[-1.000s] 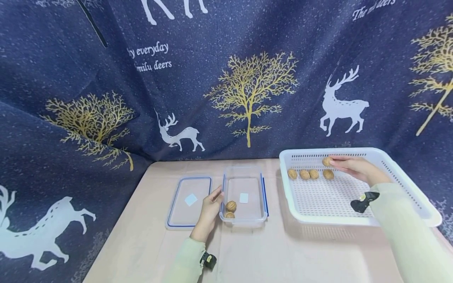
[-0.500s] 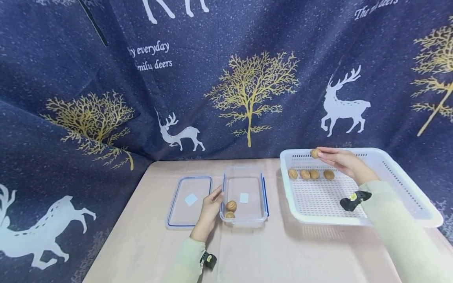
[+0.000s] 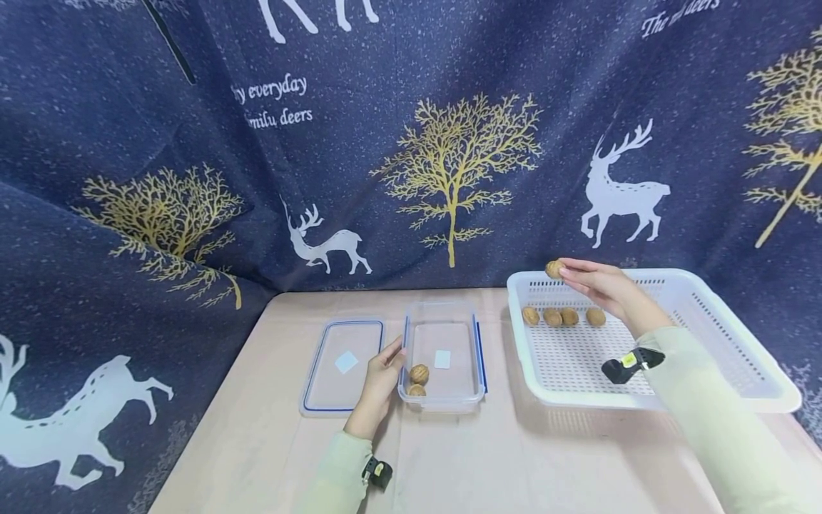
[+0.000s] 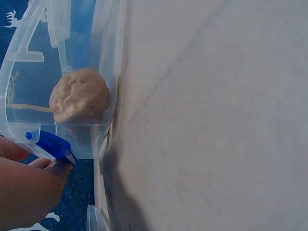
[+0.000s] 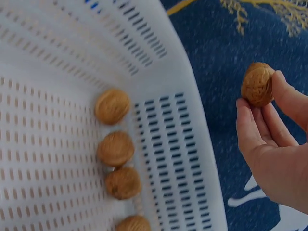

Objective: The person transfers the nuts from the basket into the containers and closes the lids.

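My right hand (image 3: 606,289) pinches a walnut (image 5: 256,86) between thumb and fingertips, raised at the back rim of a white perforated plastic basket (image 3: 597,398). Several walnuts (image 5: 115,149) lie in a row along that basket's back wall. To the left stands a clear plastic food container (image 3: 443,332) with two walnuts (image 3: 419,373) at its near left corner. My left hand (image 3: 380,378) holds the container's left side. In the left wrist view its fingers lie beside a blue latch (image 4: 52,144), and a walnut shows through the clear wall.
The container's clear lid (image 3: 327,389), with a blue seal and a pale label, lies flat left of the container. A pale cloth (image 3: 501,457) covers the table. Behind it hangs a dark blue curtain (image 3: 359,178) with deer and trees.
My right hand has lifted the walnut from low in the basket up to its back rim and moved left. The left hand and the container have stayed in place.
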Available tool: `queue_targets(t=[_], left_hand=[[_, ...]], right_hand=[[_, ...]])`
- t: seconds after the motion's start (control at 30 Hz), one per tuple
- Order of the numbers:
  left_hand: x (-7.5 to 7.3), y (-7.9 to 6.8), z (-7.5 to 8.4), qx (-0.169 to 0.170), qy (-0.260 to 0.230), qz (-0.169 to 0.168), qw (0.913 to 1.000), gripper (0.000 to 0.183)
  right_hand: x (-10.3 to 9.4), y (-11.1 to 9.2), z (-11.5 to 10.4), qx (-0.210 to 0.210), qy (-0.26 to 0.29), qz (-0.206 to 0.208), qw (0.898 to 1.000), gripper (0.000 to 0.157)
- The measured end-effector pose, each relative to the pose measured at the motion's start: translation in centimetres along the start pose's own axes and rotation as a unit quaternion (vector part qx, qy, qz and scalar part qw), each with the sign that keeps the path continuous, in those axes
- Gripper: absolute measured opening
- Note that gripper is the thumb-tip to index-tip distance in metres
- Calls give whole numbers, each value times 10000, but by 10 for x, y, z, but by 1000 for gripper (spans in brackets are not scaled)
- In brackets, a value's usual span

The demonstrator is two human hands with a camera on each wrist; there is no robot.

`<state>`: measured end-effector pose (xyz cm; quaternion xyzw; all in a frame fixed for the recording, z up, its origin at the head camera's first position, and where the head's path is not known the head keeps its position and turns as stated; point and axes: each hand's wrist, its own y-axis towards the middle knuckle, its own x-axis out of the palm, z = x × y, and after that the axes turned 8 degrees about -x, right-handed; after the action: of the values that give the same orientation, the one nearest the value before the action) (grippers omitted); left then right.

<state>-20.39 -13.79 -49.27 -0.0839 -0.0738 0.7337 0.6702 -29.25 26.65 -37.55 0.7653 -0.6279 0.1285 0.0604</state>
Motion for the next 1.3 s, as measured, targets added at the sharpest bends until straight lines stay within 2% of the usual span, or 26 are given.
queue_targets(t=[0.27, 0.33, 0.47, 0.53, 0.77, 0.93, 1.17, 1.3], left_hand=[[0, 0, -1, 1, -4, 3, 10000, 42], [0, 1, -1, 19, -9, 3, 10000, 42], [1, 1, -1, 11, -16, 22, 10000, 42], [1, 1, -1, 30, 13, 23, 10000, 42], [0, 0, -1, -10, 6, 33, 10000, 42], [0, 0, -1, -22, 53, 35, 10000, 42], [-1, 0, 0, -80, 34, -49, 10000, 44], [0, -8, 10, -68, 53, -111, 9999, 44]], right_hand=[[25, -4, -7, -173, 362, 94, 9992, 25], [32, -6, -8, -170, 206, 151, 9995, 25], [48, -8, -9, -113, -97, 256, 9996, 61], [57, -9, -10, -129, -92, 282, 9995, 71], [87, -14, -9, -320, 131, 291, 9990, 56], [110, -18, -6, -376, -88, 246, 9990, 65], [139, -18, 4, -512, 57, 102, 9986, 62], [152, -17, 10, -520, 23, -61, 9986, 59]])
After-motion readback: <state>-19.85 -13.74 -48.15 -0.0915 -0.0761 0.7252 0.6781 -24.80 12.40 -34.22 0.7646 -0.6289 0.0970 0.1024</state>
